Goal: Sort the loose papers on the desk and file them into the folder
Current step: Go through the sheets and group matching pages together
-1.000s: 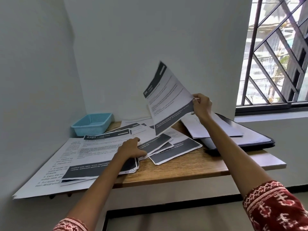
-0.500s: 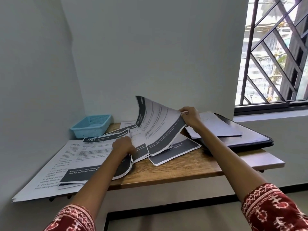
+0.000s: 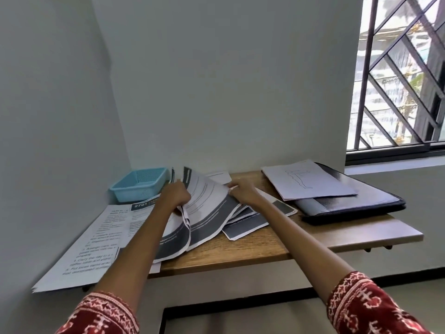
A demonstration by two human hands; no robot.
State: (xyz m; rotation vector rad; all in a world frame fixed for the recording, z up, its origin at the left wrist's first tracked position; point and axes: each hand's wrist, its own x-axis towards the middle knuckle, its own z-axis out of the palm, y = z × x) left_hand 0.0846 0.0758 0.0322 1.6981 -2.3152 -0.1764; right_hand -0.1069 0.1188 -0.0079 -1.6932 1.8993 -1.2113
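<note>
The printed sheets (image 3: pixel 204 208) lay fanned mid-bench (image 3: pixel 252 254), bowed up, seemingly being gathered for sorting. The left hand (image 3: pixel 174 195) gripped their left edge; the right hand (image 3: pixel 242 190) pinched the far corner. The black folder (image 3: pixel 361 201) waited right, near the window.

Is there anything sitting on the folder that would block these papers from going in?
Yes. A white sheet with a line drawing lies on top of the closed black folder, covering its left part. The curled papers held by both hands, left and right, lie left of it.
</note>
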